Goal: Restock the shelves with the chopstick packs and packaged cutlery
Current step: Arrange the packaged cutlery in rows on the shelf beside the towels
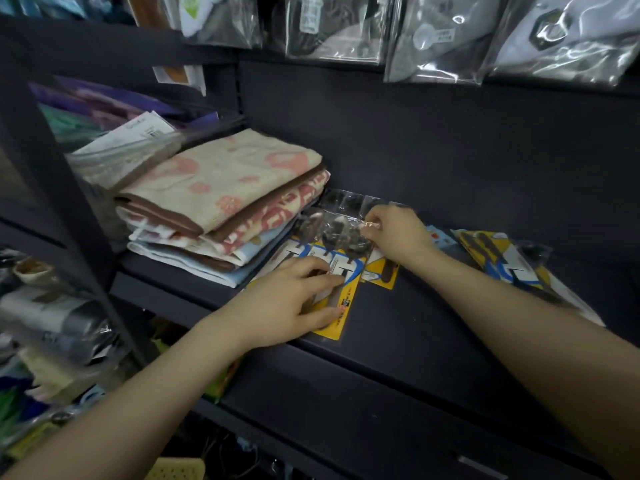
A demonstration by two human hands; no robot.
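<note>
Several yellow-and-blue carded cutlery packs (pixel 341 271) lie flat on the dark shelf (pixel 415 317), right of a towel stack. My left hand (pixel 287 303) rests on the front pack, thumb and fingers gripping its lower end. My right hand (pixel 394 232) pinches the clear plastic top of a pack at the back of the same pile. Another pile of the same yellow cutlery packs (pixel 502 261) lies further right on the shelf, partly behind my right forearm.
A stack of folded towels (pixel 221 202) sits on the shelf's left side, touching the packs. Bagged goods (pixel 450 32) hang above. Left of the upright post (pixel 52 174) are crowded shelves of wrapped items. A lower shelf edge (pixel 346 410) runs below.
</note>
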